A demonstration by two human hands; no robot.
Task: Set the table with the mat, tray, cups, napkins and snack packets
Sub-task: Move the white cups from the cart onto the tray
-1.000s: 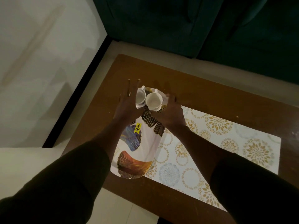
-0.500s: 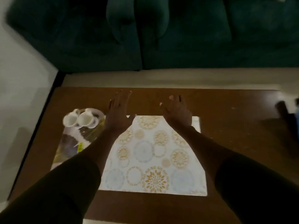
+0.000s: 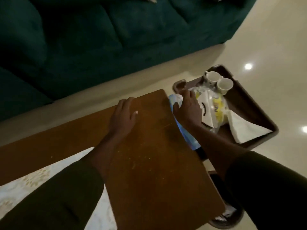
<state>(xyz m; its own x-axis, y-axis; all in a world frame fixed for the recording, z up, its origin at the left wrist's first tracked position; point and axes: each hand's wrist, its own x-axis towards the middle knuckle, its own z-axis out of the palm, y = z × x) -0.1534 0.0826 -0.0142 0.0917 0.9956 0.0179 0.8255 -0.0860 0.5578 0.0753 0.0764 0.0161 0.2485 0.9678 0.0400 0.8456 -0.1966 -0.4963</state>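
A dark brown tray (image 3: 249,100) sits on the floor just past the table's right end. It holds two white cups (image 3: 213,77) (image 3: 225,85), a yellow snack packet (image 3: 217,110), a white packet (image 3: 206,110) and white napkins (image 3: 245,128). A blue packet (image 3: 186,133) lies along the table edge. My right hand (image 3: 187,108) reaches past that edge and rests fingers-apart on the blue and white packets, gripping nothing that I can see. My left hand (image 3: 123,113) hovers flat and open over the wooden table (image 3: 149,163). The patterned mat (image 3: 33,188) lies at lower left.
A dark green sofa (image 3: 99,39) runs along the far side of the table, with a strip of pale tiled floor (image 3: 274,39) between and to the right. A dark round object (image 3: 227,216) sits low by the table's near right corner.
The view has swung to the table's right end. Both hands left the mat; my right hand reached beyond the edge to the brown tray. The patterned tray with cups is out of view.
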